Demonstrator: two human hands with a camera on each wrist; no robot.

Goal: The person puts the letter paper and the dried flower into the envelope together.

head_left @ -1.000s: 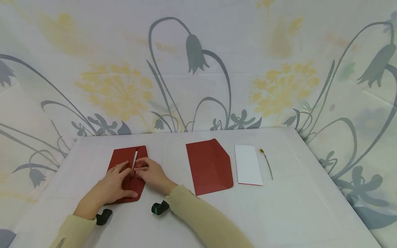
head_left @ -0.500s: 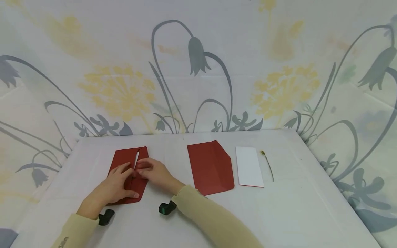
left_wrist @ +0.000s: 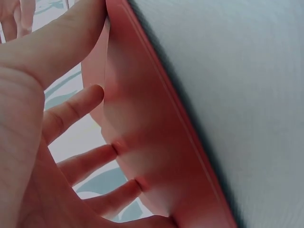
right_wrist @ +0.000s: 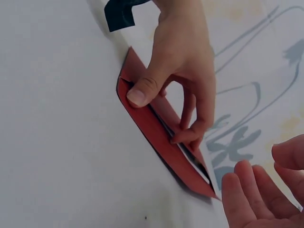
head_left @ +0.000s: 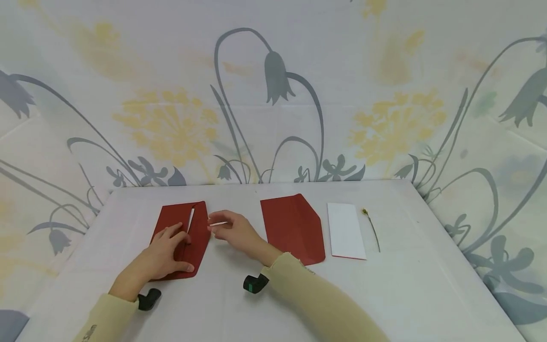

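While the left hand [head_left: 164, 254] rests on the left red envelope [head_left: 173, 213], the worktop [head_left: 410, 285] stands as follows. Left red envelope: at the left; pocket apparently filled, an inserted card [head_left: 191, 218] showing as a narrow white strip at the mouth; flap spread out to the right, not folded over. Left hand: fingers spread wide across the envelope, thumb toward its near right edge, nothing gripped. Right hand [head_left: 237, 233]: just right of the flap, fingers loosely bent, a gap to the thumb, nothing visibly held; contact cannot be told. Middle red envelope [head_left: 286, 221]: flap open to the right, no insert visible. Loose white card [head_left: 346, 230]: right of that envelope, red along its near edge. Dried flower [head_left: 372, 228]: single stem, furthest right. Judged by position: one insertion made or nearly so; left flap unclosed; loose white card and dried flower outside either envelope.
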